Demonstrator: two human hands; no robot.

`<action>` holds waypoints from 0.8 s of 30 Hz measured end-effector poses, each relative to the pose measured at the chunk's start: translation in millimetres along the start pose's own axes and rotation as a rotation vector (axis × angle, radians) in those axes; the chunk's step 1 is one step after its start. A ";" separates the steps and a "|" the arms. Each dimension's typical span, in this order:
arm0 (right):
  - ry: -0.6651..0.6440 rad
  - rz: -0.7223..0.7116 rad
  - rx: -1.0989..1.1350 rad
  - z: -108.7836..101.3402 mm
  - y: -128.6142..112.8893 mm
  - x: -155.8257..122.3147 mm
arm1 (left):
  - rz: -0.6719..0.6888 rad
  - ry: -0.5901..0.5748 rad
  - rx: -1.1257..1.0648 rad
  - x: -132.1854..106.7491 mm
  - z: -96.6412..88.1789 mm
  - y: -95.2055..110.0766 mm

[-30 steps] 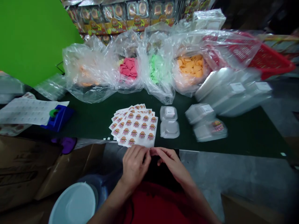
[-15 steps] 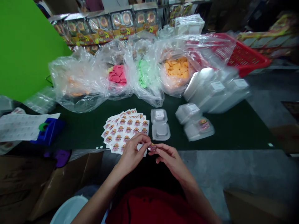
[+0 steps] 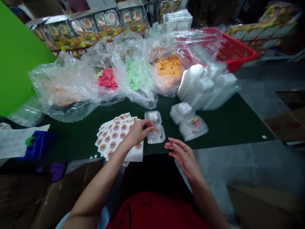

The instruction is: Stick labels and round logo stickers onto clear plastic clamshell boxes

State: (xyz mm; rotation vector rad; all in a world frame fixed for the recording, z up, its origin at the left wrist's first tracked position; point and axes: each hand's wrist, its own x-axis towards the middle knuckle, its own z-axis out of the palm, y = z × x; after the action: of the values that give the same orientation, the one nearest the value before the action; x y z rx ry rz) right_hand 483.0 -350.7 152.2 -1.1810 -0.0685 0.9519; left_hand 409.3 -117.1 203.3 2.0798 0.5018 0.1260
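My left hand [image 3: 139, 131] reaches over the fanned sheets of burger stickers [image 3: 116, 135], grip pinched on a small round burger sticker [image 3: 155, 130], pressing it onto the near half of the open clear plastic clamshell box [image 3: 156, 134] lying on the dark green bench [image 3: 81, 136]. The box's far half carries a white label and sits just beyond my fingertips.

My right hand [image 3: 183, 156] hovers near the bench edge, just right of and nearer to me than the box, fingers loosely spread, holding nothing.

Right of my left grip: two shut clear clamshell boxes [image 3: 189, 122], the nearer one with a burger sticker on top. Beyond those, a stack of white clamshell packs [image 3: 207, 89].

Farther out from both grips: clear plastic bags holding pink foam pieces [image 3: 107, 79], green foam pieces [image 3: 134, 74] and orange foam pieces [image 3: 168, 65]. A red plastic basket [image 3: 232, 51] sits far right.

Far left of my left grip: a blue tape dispenser [image 3: 35, 146] beside white label sheets [image 3: 14, 144].
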 end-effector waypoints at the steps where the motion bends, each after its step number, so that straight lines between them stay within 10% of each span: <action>1: 0.002 -0.004 -0.008 0.3 1.7 0.6 | -0.002 -0.006 0.018 1.4 0.8 -1.4; 16: -0.043 -0.641 -0.838 34.1 3.5 21.1 | 0.008 0.066 0.110 0.3 14.3 -7.6; 24: 0.001 -0.744 -1.095 34.8 14.4 28.2 | 0.015 0.428 0.226 -5.6 38.6 -19.3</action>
State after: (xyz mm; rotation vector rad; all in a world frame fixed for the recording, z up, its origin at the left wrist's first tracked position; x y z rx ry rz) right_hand 474.5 -305.2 143.6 -1.9304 -1.0598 0.1823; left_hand 409.4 -141.1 167.1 2.2838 0.7874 0.5532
